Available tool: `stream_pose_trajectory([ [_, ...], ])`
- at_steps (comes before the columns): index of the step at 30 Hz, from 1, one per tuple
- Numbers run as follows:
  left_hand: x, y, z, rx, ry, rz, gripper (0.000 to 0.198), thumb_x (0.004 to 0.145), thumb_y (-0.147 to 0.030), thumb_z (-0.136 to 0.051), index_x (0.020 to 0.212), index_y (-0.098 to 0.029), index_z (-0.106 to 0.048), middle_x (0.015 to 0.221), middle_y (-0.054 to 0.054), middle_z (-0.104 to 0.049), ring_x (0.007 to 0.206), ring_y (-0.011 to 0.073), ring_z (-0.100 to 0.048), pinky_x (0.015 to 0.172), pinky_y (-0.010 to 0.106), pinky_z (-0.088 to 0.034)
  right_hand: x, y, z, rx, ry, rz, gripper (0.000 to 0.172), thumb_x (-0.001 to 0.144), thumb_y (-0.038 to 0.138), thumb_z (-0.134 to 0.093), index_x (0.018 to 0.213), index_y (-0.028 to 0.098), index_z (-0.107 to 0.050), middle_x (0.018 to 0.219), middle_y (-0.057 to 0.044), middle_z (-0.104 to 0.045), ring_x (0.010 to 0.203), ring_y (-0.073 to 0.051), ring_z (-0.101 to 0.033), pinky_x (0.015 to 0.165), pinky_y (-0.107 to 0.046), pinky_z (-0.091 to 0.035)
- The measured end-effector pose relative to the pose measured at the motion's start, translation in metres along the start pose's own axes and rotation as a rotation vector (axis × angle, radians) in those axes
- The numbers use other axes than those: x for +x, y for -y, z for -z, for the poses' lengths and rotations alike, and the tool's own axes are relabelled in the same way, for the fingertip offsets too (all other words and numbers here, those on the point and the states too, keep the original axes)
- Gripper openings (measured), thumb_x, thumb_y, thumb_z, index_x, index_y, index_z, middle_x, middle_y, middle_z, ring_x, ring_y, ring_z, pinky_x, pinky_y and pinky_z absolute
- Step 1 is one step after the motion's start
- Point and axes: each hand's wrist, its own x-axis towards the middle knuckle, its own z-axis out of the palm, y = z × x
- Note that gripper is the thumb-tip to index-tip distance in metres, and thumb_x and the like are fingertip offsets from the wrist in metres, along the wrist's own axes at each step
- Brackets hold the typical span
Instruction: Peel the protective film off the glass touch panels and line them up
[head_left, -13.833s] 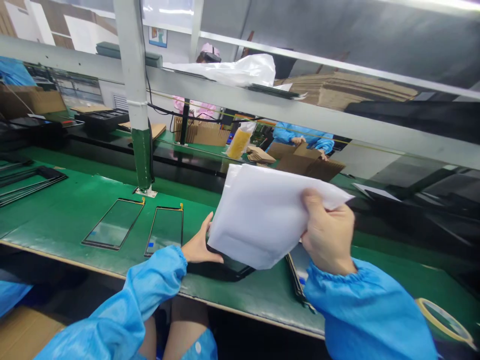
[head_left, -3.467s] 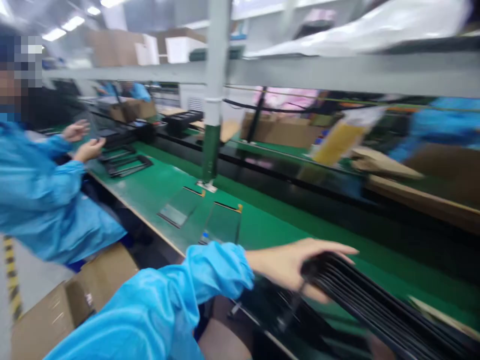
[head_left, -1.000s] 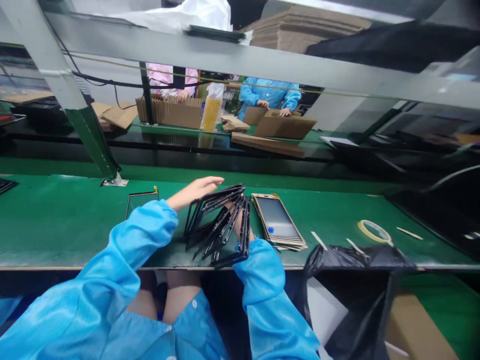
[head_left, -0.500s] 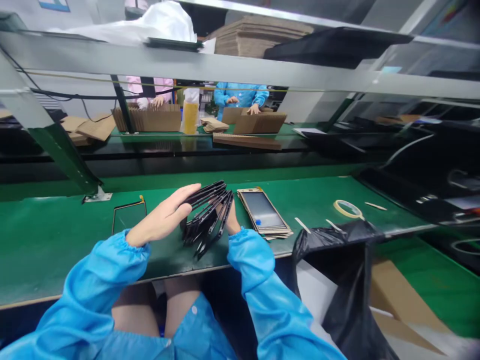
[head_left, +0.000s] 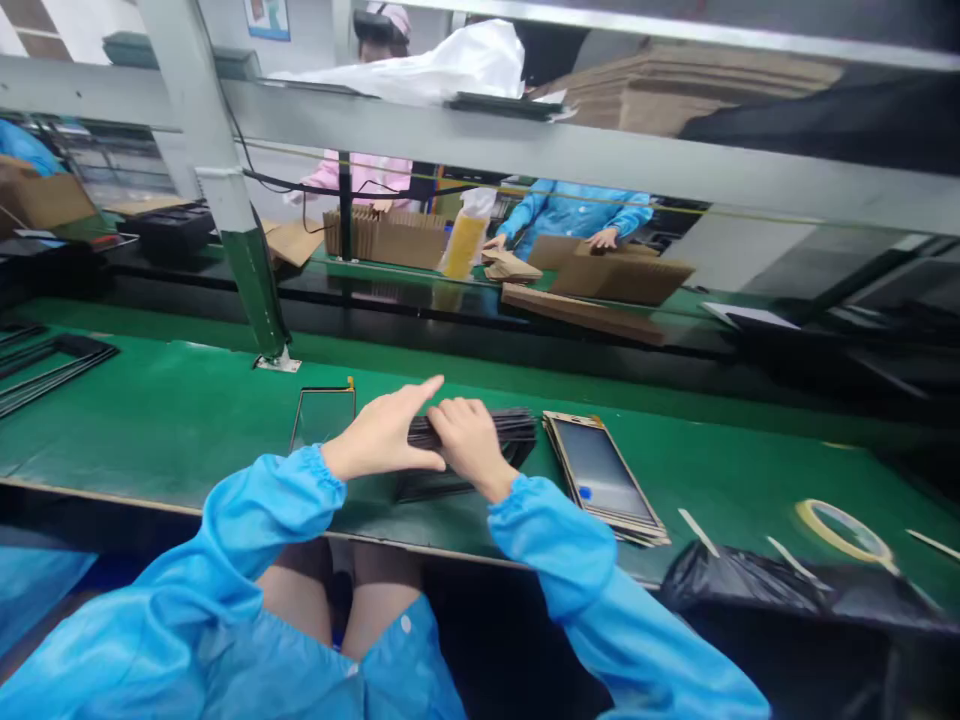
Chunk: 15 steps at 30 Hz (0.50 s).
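In the head view, my right hand (head_left: 469, 445) is wrapped over the top of a stack of thin black frames (head_left: 516, 425), near the bench's front edge. The frames are pressed together, and some lower ones hang tilted below. My left hand (head_left: 386, 430) is at the stack's left end, thumb and fingers spread apart; whether its palm touches the frames cannot be made out. A clear panel with a black border (head_left: 324, 415) lies just beyond my left wrist. Right of the frames is a pile of phone-like screen panels (head_left: 600, 470), the top one with a blue dot.
More black frames (head_left: 56, 365) lie far left on the green bench (head_left: 187, 420). A tape roll (head_left: 844, 530), thin strips (head_left: 697, 532) and a black bag (head_left: 750, 580) are at right. A post (head_left: 251, 275) rises behind. Across the bench, people handle cardboard dividers (head_left: 615, 272).
The view has swung left. The fanned-out frames are now gathered closer together and lie flatter. My right hand has come from behind them to over the top.
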Motion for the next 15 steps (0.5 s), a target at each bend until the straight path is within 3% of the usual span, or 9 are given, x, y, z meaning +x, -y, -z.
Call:
stream_pose_trajectory([
  [3,0.004,-0.005,-0.011,0.266,0.089,-0.019,0.083,0.076,-0.037,-0.073,0.147,-0.025,-0.033,0.138,0.013,-0.051,0.123,0.0334,-0.05,0.104,0.045,-0.037,-0.006,0.004,-0.017,-0.085,0.059,0.009,0.023,0.088,0.008,-0.046,0.098,0.012,-0.067,0.09,-0.013,-0.065,0.085,-0.026,-0.052,0.082,-0.039,-0.035],
  [7,0.023,-0.012,-0.021,0.326,0.107,0.046,0.08,0.082,-0.022,-0.061,0.152,-0.015,-0.024,0.126,0.021,-0.056,0.116,0.0379,-0.054,0.098,0.05,-0.039,0.0,-0.001,-0.022,-0.141,0.117,0.028,0.026,0.09,0.007,-0.045,0.103,0.011,-0.067,0.096,-0.013,-0.067,0.092,-0.026,-0.054,0.09,-0.041,-0.036],
  [11,0.038,-0.013,-0.029,0.322,0.154,0.111,0.081,0.079,-0.012,-0.054,0.153,-0.017,-0.022,0.12,0.021,-0.059,0.101,0.0362,-0.063,0.085,0.046,-0.046,0.002,-0.007,-0.007,-0.164,0.136,0.067,0.024,0.085,0.012,-0.055,0.107,0.012,-0.066,0.1,-0.013,-0.068,0.101,-0.028,-0.055,0.1,-0.047,-0.034],
  [15,0.043,-0.003,-0.029,0.23,0.122,0.193,0.078,0.079,-0.014,-0.052,0.151,-0.016,-0.025,0.114,0.021,-0.064,0.101,0.0368,-0.064,0.087,0.047,-0.045,-0.024,-0.029,0.022,-0.16,-0.023,-0.017,0.05,0.088,0.031,-0.06,0.133,0.013,-0.049,0.132,-0.017,-0.055,0.129,-0.034,-0.04,0.109,-0.058,-0.024],
])
